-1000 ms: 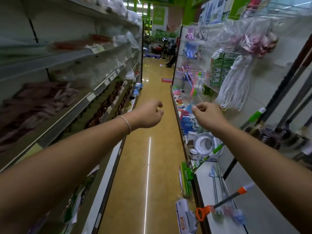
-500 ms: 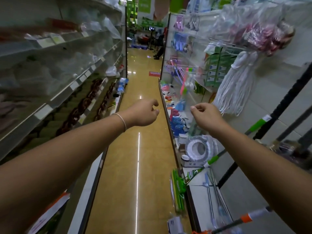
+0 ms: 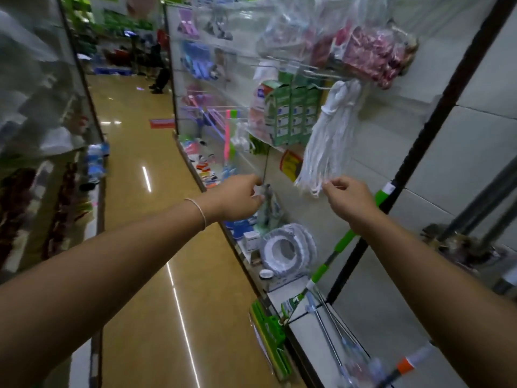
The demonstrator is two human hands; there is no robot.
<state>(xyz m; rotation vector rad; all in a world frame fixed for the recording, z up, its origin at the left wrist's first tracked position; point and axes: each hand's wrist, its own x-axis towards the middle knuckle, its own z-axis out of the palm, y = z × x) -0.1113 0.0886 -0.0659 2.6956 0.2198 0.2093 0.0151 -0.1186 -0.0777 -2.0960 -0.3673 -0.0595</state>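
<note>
Both grips are now swung off the aisle toward the right-hand shelf. The left grip [image 3: 240, 197] is curled, nothing held, beside a hanging packet [image 3: 268, 211]. The right grip [image 3: 349, 200] is pressed together, empty, at the strand ends of the hook-hung mop [image 3: 330, 135], earlier well apart. A take is judged close.

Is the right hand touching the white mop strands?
Cannot tell: head view shows the right hand beside the white mop strands, blur hiding any gap.
</note>
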